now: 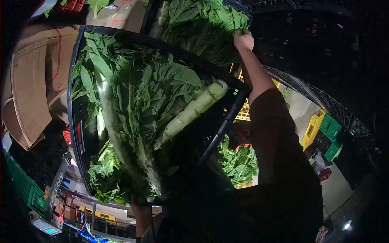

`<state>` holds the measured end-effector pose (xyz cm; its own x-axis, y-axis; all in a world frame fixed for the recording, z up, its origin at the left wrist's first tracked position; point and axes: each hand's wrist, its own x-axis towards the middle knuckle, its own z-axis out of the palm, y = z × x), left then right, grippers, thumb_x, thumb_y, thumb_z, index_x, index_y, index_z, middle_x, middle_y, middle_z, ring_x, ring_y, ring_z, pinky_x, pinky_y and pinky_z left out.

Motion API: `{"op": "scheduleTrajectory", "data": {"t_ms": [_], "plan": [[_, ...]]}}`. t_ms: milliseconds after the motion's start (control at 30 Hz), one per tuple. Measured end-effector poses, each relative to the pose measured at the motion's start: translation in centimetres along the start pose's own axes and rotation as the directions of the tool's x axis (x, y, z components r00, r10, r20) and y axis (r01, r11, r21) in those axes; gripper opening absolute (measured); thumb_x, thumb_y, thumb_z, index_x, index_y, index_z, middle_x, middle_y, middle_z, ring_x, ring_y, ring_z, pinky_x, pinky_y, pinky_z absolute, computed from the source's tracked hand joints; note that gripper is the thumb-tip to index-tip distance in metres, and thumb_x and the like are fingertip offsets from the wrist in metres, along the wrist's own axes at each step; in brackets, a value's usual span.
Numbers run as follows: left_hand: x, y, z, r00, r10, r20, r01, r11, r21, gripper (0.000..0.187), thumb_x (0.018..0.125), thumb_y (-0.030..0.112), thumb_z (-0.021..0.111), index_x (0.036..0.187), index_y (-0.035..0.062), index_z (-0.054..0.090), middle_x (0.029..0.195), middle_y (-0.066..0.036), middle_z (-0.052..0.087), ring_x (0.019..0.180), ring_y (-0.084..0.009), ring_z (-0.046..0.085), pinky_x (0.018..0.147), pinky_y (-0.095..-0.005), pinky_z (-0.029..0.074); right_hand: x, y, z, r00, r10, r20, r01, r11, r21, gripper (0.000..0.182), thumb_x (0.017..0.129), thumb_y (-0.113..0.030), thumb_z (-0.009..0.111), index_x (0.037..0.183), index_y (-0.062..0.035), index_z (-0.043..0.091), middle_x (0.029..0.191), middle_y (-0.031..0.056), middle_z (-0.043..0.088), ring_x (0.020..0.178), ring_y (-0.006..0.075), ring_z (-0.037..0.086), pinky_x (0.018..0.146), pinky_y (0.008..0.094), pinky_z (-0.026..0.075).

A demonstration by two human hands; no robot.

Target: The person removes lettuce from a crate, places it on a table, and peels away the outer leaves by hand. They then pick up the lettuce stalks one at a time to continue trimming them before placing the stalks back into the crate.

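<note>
Leafy stalks in 2 black crates, right hand at the farther crate

Item 1: broad green leaves with pale stalks point(202, 24), lying in the farther black plastic crate point(147, 18). They sit directly against my bare right hand point(244, 40), just beyond its knuckles, at the crate's right side. Grip: fingers curled in; I cannot tell whether they have hold of leaf, rim or both.

Item 2: right arm in a dark sleeve point(271, 129), reaching up and away from the lower right, forearm bare, elbow nearly straight.

Item 3: nearer black plastic crate point(97, 29), carrying a thick, ringed, pale-green stalk point(190, 111) laid aslant among dark green crinkled leaves point(142, 85).

Item 4: bare left forearm point(142, 222), pointing up to this crate's near edge. The left hand is hidden there; its grip I cannot tell.

Item 5: brown cardboard sheet point(30, 85), left of the nearer crate.
</note>
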<state>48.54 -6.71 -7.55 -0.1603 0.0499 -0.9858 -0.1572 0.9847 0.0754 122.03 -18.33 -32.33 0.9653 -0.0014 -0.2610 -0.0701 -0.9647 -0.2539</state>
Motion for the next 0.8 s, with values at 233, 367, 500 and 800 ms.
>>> {"op": "scheduleTrajectory", "data": {"t_ms": [233, 367, 500, 800], "plan": [[0.5, 0.0, -1.6, 0.988, 0.151, 0.036, -0.155, 0.93, 0.332, 0.043, 0.094, 0.025, 0.043, 0.131, 0.0034, 0.044, 0.131, -0.012, 0.05, 0.116, -0.0277, 0.05, 0.1, -0.0436, 0.039, -1.9, -2.1, 1.7, 0.984, -0.065, 0.166, -0.027, 0.865, 0.5, 0.089, 0.084, -0.069, 0.039, 0.144, -0.0046, 0.023, 0.142, 0.0232, 0.032, 0.129, 0.0408, 0.033, 0.104, 0.0468, 0.032], [-2.0, -0.6, 4.2, 0.992, 0.112, -0.052, -0.112, 0.994, -0.003, 0.043, 0.094, 0.025, 0.043, 0.131, 0.0044, 0.045, 0.13, -0.012, 0.051, 0.116, -0.0289, 0.05, 0.101, -0.0445, 0.038, 1.0, 0.7, 6.0, 0.98, -0.034, 0.195, -0.077, 0.841, 0.535, 0.086, 0.084, -0.067, 0.041, 0.142, -0.0057, 0.026, 0.138, 0.0223, 0.037, 0.124, 0.0414, 0.037, 0.099, 0.0492, 0.035], [-1.0, -0.5, 2.8, 0.993, 0.105, 0.055, -0.106, 0.994, 0.009, 0.043, 0.094, 0.03, 0.043, 0.13, 0.007, 0.048, 0.127, -0.012, 0.053, 0.115, -0.0297, 0.051, 0.1, -0.0443, 0.038, 4.4, 3.9, 11.5, 0.972, -0.003, 0.234, -0.13, 0.825, 0.55, 0.082, 0.085, -0.065, 0.044, 0.141, -0.0069, 0.03, 0.134, 0.0214, 0.041, 0.119, 0.0419, 0.041, 0.094, 0.0517, 0.038], [-2.5, 0.1, 3.7, 0.988, 0.144, -0.06, -0.127, 0.966, 0.227, 0.047, 0.092, 0.035, 0.045, 0.131, 0.0089, 0.047, 0.128, -0.01, 0.053, 0.116, -0.0284, 0.05, 0.1, -0.0455, 0.037, 5.6, 5.1, 11.2, 0.974, 0.064, 0.218, -0.196, 0.724, 0.662, 0.075, 0.086, -0.062, 0.048, 0.138, -0.0091, 0.037, 0.125, 0.0196, 0.05, 0.109, 0.0431, 0.05, 0.085, 0.0565, 0.044]]}}
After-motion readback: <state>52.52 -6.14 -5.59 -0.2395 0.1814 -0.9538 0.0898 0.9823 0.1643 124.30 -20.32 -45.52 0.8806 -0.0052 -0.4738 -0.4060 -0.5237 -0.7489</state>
